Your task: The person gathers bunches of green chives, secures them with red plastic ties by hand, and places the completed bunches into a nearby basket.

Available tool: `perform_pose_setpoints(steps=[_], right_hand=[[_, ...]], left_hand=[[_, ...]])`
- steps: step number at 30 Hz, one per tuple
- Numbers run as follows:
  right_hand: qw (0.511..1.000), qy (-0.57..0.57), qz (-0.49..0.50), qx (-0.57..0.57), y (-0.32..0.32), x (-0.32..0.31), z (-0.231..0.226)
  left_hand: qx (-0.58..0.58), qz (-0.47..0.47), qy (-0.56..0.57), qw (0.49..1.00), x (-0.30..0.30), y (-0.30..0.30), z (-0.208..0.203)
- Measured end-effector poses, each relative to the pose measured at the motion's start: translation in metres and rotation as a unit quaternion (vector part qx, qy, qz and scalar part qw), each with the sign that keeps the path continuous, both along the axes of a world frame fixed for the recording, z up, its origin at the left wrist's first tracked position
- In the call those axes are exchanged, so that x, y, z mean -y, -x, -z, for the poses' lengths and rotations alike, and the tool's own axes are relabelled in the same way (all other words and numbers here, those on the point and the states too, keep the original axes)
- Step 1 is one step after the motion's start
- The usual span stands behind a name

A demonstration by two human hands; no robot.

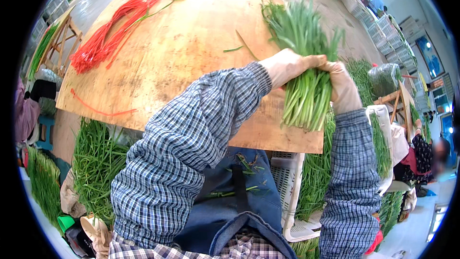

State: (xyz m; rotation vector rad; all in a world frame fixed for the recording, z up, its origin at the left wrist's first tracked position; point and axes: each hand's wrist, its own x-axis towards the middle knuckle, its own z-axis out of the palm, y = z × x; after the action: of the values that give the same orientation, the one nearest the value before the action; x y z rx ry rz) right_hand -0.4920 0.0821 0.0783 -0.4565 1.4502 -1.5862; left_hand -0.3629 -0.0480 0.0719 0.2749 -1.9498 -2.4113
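Observation:
A bunch of green garlic chives [306,100] is held at the right side of the wooden table [191,52], pale stem ends toward me and blurred leaf tips pointing away. My left hand [286,66] is closed around its middle from the left. From the right, my right hand [341,82] closes on the same bunch, and the two hands meet over it. Both hands look pale, as if thinly gloved. Whether a tie runs under the fingers is hidden. On the table's far left lies a bundle of red plastic strips [112,36].
A single red strip [103,110] lies near the table's left front edge. Loose chives [98,163] are heaped below left. A white plastic crate [292,196] with chives stands by my right arm. Another person [421,151] sits at the far right. White crates [378,29] are stacked behind.

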Motion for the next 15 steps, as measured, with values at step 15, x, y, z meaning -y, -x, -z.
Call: perform_pose_setpoints(steps=[15], right_hand=[[0.999,-0.037,0.037,0.014,-0.031,-0.016,0.032]], left_hand=[[0.159,-0.055,0.192,0.967,-0.003,-0.026,0.011]])
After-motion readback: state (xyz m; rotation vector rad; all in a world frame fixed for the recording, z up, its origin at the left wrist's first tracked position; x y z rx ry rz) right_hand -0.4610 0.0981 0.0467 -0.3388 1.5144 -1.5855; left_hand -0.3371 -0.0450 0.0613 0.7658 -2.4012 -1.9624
